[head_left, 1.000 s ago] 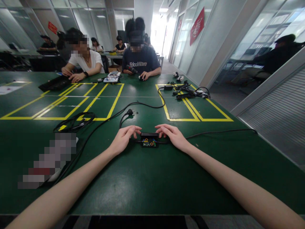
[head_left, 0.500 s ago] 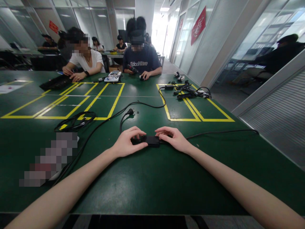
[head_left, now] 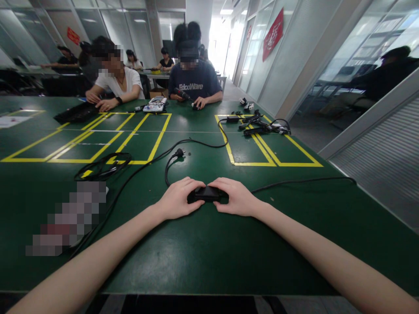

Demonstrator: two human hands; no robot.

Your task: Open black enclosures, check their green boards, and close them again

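Observation:
A small black power adapter lies on the green table in front of me, its casing closed over the circuit board. My left hand grips its left end, thumb at the near edge and fingers at the far edge. On the opposite end, my right hand holds it the same way. From the right side a black cord runs across the table. A short cord with a black plug leads out from behind my left hand. Both hands partly cover the adapter's ends.
To the left lie a coiled black cable and a blurred-out object. A long cable crosses the table to a black adapter. Black cables and parts are piled at the back right. Two people work across the table.
The black cover has come down over the exposed circuit board. My left hand took hold of the adapter first; my right thumb and fingers have since closed on its other end.

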